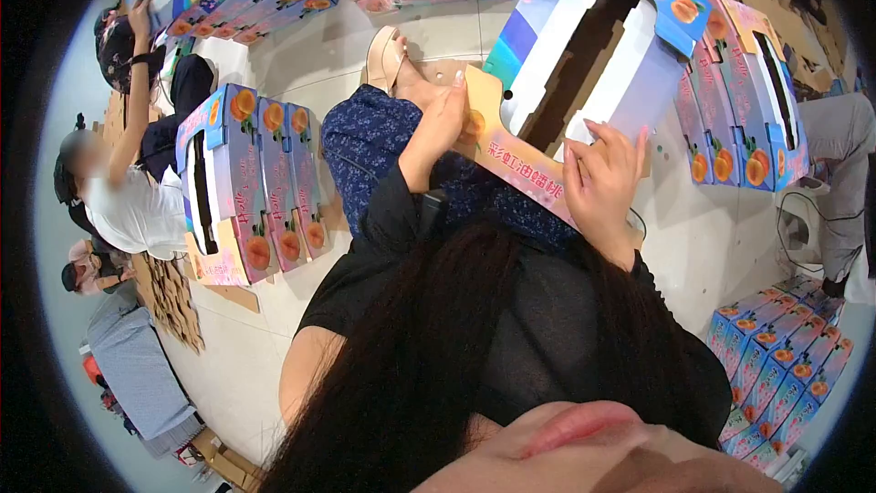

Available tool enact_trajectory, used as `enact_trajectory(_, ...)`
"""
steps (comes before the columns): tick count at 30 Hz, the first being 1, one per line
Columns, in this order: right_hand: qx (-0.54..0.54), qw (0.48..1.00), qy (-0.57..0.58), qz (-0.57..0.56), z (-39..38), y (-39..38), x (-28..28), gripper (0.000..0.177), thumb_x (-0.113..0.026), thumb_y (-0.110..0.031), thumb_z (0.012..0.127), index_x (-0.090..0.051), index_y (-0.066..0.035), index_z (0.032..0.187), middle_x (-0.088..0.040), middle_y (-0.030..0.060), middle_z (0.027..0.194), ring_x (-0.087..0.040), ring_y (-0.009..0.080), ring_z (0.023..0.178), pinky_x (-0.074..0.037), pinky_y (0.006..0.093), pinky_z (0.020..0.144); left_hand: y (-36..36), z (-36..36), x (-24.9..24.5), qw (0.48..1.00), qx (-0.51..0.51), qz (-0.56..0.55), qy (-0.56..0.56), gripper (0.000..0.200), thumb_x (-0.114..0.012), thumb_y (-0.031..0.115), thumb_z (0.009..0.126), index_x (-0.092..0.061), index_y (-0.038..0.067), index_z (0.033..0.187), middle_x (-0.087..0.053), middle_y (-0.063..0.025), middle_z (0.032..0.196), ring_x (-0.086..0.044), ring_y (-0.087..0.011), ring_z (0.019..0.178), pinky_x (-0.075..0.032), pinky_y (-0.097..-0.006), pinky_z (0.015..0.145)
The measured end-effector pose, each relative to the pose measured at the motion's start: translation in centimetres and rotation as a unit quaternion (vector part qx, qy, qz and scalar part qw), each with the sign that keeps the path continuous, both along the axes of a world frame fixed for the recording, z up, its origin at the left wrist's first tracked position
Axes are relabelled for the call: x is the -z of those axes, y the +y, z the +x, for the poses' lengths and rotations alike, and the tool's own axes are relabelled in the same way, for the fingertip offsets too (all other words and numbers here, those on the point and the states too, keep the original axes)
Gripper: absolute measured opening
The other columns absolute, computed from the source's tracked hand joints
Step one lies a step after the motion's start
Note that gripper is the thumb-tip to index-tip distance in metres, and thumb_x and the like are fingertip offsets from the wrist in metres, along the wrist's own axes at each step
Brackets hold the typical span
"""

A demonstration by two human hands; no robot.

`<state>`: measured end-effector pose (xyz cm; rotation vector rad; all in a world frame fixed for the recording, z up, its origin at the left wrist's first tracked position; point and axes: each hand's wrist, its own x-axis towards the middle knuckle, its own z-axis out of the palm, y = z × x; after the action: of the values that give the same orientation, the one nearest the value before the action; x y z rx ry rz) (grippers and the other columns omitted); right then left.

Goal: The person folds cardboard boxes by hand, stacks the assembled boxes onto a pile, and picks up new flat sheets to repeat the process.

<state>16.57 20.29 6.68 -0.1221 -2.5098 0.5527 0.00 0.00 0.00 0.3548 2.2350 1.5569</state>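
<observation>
The box is in front of the knees, already in shape, its long middle gap open. The left hand is closed on its near corner; the right hand, half open with fingers spread, touches the near edge. This edge looks unfinished, compared with the boxes standing at the left.

Two hands (wearer's own), one held box, one visible sandal.

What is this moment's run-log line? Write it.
Left hand: gripping printed box, near left corner | Right hand: spread, near right corner | Top: open along middle | Both sides: similar boxes
</observation>
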Motion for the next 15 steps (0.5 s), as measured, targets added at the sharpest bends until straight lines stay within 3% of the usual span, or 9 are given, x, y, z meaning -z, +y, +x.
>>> enact_trajectory(2, 0.001, 1.0, -0.016, -0.008, -0.2, -0.8, -0.8, 0.01, -0.071, -0.014, 0.08, -0.072, -0.012, 0.09, -0.062, 0.0069, 0.116, -0.055, 0.0257, 0.114, -0.018, 0.0556, 0.117, -0.8, -0.7, -0.5, 0.995, 0.026, -0.031, -0.094, 0.056, -0.029, 0.043, 0.107, -0.058, -0.003, 0.121, -0.066, -0.0099, 0.087, -0.064, -0.0141, 0.078, -0.052, -0.0255, 0.073)
enact_trajectory(5, 0.005, 1.0, -0.012, -0.002, -0.9, 0.2, -0.7, 0.012, -0.071, -0.014, 0.08, -0.072, -0.012, 0.091, -0.062, 0.0064, 0.115, -0.055, 0.0259, 0.113, -0.018, 0.056, 0.116, 1.1, -1.5, -0.6, 0.991, 0.029, -0.031, -0.124, 0.054, -0.028, 0.042, 0.107, -0.058, -0.001, 0.118, -0.065, -0.0076, 0.087, -0.063, -0.0143, 0.079, -0.051, -0.0237, 0.071)
enact_trajectory(8, 0.009, 1.0, -0.02, -0.008, -1.3, -0.5, -1.0, 0.013, -0.071, -0.014, 0.08, -0.073, -0.012, 0.092, -0.062, 0.0063, 0.115, -0.055, 0.0259, 0.114, -0.018, 0.0564, 0.117, 1.6, -2.4, 1.6, 0.979, -0.02, 0.078, -0.19, 0.054, -0.028, 0.042, 0.108, -0.058, 0.0, 0.12, -0.065, -0.0067, 0.09, -0.064, -0.0147, 0.081, -0.051, -0.0237, 0.072)
enact_trajectory(11, 0.006, 1.0, -0.014, -0.004, -1.3, -0.4, -1.1, 0.014, -0.071, -0.014, 0.079, -0.073, -0.011, 0.093, -0.061, 0.0062, 0.115, -0.054, 0.0256, 0.114, -0.018, 0.0566, 0.117, 1.5, -2.8, 1.9, 0.963, 0.028, 0.11, -0.244, 0.054, -0.029, 0.044, 0.107, -0.056, 0.0, 0.124, -0.066, -0.007, 0.096, -0.064, -0.0141, 0.083, -0.052, -0.025, 0.074)
enact_trajectory(15, 0.011, 1.0, -0.01, -0.002, -1.4, -0.4, -0.6, 0.014, -0.071, -0.014, 0.079, -0.073, -0.011, 0.092, -0.061, 0.0059, 0.113, -0.054, 0.0251, 0.113, -0.019, 0.0568, 0.117, 1.9, -2.4, -0.7, 0.969, 0.028, 0.044, -0.241, 0.058, -0.033, 0.05, 0.105, -0.054, 0.0, 0.128, -0.068, -0.0075, 0.104, -0.066, -0.0143, 0.089, -0.053, -0.0254, 0.079)
